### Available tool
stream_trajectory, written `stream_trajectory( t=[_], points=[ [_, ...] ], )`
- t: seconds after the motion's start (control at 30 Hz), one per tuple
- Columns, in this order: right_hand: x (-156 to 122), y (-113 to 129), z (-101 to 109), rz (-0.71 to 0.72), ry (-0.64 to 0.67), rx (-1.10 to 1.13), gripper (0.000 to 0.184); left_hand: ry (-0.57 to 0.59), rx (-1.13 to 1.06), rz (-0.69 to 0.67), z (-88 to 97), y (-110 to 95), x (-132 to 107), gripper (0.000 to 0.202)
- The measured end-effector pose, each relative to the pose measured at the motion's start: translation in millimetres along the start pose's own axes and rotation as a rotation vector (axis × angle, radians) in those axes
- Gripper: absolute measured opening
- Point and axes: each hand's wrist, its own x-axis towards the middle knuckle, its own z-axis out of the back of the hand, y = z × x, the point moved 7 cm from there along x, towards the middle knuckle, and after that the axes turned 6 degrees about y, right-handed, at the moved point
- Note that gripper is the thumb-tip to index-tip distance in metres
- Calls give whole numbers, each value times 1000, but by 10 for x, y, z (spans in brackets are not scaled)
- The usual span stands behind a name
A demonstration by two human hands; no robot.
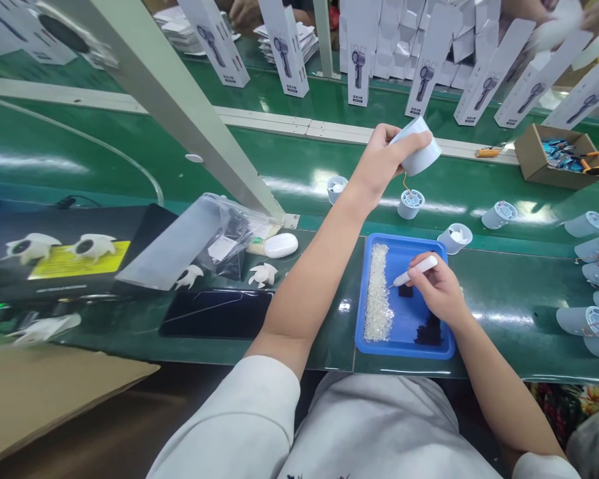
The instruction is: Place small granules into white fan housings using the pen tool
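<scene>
My left hand [387,156] is closed around a pale blue cylindrical housing [422,148], held tilted above the bench. Just below it stands a similar motor housing [410,203] with an orange wire. My right hand [436,286] grips a white pen-like tool [415,271], its thin tip pointing down and left over a blue tray [404,241]. Along the tray's left side lies a strip of small clear-white pieces [378,299], close to the tip. Black pieces [428,330] lie at the tray's lower right, and a dark square [406,291] is near the tool.
More pale blue housings [499,214] stand along the bench, several clustered at the right edge. Printed white boxes [358,73] line the far side. A cardboard box [554,163] holds blue parts. A slanted metal post [194,113], white fan blades [263,274] and a dark phone-like slab [214,314] are leftward.
</scene>
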Motion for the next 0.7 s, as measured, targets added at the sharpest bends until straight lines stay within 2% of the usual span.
stream_trajectory(
  t=[0.23, 0.4, 0.57, 0.7],
  points=[
    [2, -5, -18, -8, 20, -41, 35, 64, -11, -34, -8, 6, 11, 29],
    [2, -9, -20, -3, 18, -88, 27, 77, 20, -10, -20, -2, -9, 29],
    [16, 105, 42, 107, -65, -289, 14, 84, 31, 9, -58, -15, -36, 27],
    [62, 140, 93, 158, -100, -410, 12, 90, 37, 15, -77, -2, -44, 25]
  ],
)
